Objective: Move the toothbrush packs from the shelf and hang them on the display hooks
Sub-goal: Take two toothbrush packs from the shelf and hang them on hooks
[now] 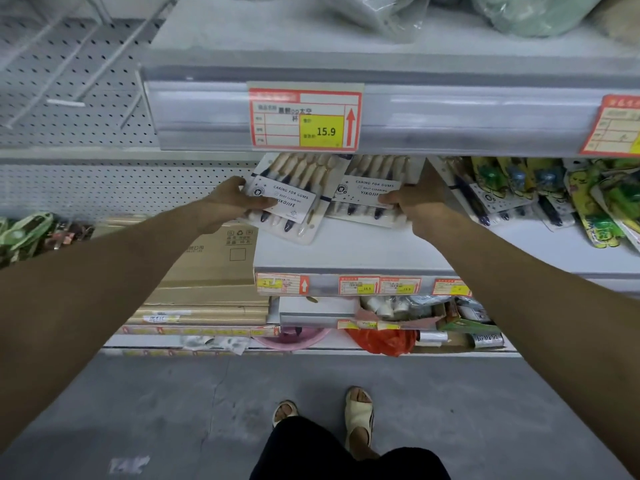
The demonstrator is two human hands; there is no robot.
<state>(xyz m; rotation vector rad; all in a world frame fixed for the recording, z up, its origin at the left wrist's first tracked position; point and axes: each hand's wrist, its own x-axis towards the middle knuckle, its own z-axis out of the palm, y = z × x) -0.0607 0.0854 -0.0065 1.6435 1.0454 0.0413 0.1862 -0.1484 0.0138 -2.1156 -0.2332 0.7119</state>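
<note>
Two flat toothbrush packs with white YIKOJIFE cards lie on the white shelf (363, 251). My left hand (230, 202) grips the left toothbrush pack (294, 202) at its left edge, thumb on top. My right hand (414, 202) grips the right toothbrush pack (367, 195) at its right edge. Both packs are tilted, and their tops are hidden under the upper shelf's price rail (450, 116). Bare display hooks (86, 77) jut from the grey pegboard (69, 188) at the upper left.
More toothbrush packs (495, 199) and green-yellow children's packs (595, 202) lie to the right on the same shelf. Cardboard boxes (214, 265) stand below left. Lower shelves hold mixed goods and a red bag (384, 341). My feet in pale sandals stand on the grey floor (173, 410).
</note>
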